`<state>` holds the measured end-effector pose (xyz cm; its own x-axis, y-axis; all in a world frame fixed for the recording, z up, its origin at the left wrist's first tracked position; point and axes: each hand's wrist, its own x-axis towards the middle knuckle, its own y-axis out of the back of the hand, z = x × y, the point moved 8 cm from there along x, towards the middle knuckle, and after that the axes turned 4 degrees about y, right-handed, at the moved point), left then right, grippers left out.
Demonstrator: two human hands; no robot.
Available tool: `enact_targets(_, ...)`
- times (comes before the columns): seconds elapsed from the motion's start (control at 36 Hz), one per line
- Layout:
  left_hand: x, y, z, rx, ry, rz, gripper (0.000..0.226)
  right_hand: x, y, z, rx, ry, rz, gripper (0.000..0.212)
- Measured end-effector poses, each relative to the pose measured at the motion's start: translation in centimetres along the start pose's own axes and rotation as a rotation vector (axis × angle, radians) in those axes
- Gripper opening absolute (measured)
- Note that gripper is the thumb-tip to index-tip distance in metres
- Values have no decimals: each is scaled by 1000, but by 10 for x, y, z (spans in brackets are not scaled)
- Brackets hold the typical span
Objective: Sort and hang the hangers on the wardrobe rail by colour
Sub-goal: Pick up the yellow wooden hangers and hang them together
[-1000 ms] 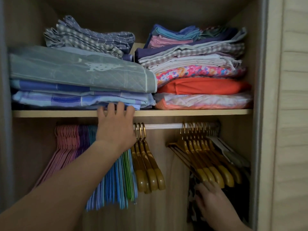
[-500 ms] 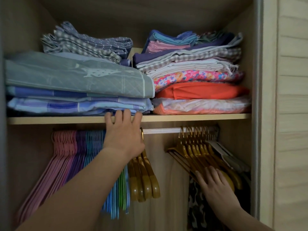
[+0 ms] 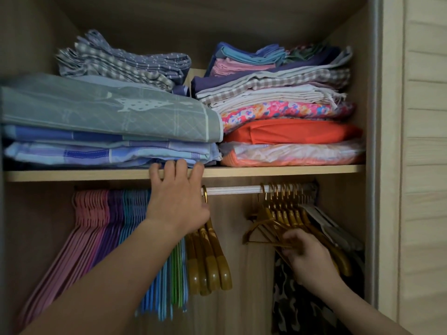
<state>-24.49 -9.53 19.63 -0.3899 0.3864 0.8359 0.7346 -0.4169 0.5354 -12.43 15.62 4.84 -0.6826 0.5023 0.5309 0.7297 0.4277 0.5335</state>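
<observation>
The fingers (image 3: 294, 240) of the right hand (image 3: 308, 258), spread flat a moment ago, are now curling round the gold hangers (image 3: 280, 226) on the rail (image 3: 232, 189), likely shifting them toward the left hand (image 3: 177, 204) resting spread on the shelf (image 3: 290, 169).

We find no text that we can read in this view. The folded fabrics (image 3: 108, 122) on the shelf (image 3: 266, 170) carry only patterns: checks, flowers, dots and an animal figure, with no letters or numbers. The hangers (image 3: 210, 262) on the rail (image 3: 232, 189) show no brand mark or label that we can make out, and the wardrobe walls bear no sign.
</observation>
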Motion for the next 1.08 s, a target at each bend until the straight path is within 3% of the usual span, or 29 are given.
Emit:
enact_targets(0.08, 1, 0, 0, -15, 1, -10, 83, 8, 3, -5, 91, -7, 59, 25)
enact_targets(0.39, 8, 0, -2, -56, -39, -133, 85, 56, -45, -16, 36, -15, -13, 30)
enact_targets(0.61, 19, 7, -7, 9, -3, -232, 92, -27, -94, 47, 194, -246, -123, 34)
enact_targets(0.69, 2, 7, -1, 10, 52, -174, 93, -76, -104, 74, 261, -364, -140, 37)
enact_targets(0.75, -31, 8, 14, -143, 86, -44, 83, -115, -108, 92, 319, -463, -144, 37)
enact_targets(0.81, -92, -4, 39, -479, 130, -15, 68, -158, -110, 113, 364, -567, -139, 49)
enact_targets(0.86, -173, -40, 65, -747, 245, -217, 62, -196, -105, 125, 440, -645, -82, 44)
enact_targets(0.94, -351, -115, 103, -880, 492, -755, 55, -266, -97, 140, 436, -727, -25, 16)
enact_targets(1.03, -505, -147, 108, -841, 779, -1112, 49, -334, -92, 151, 447, -798, -33, 11)
enact_targets(1.08, -584, -152, 105, -727, 919, -1300, 59, -373, -95, 157, 456, -858, -107, 11)
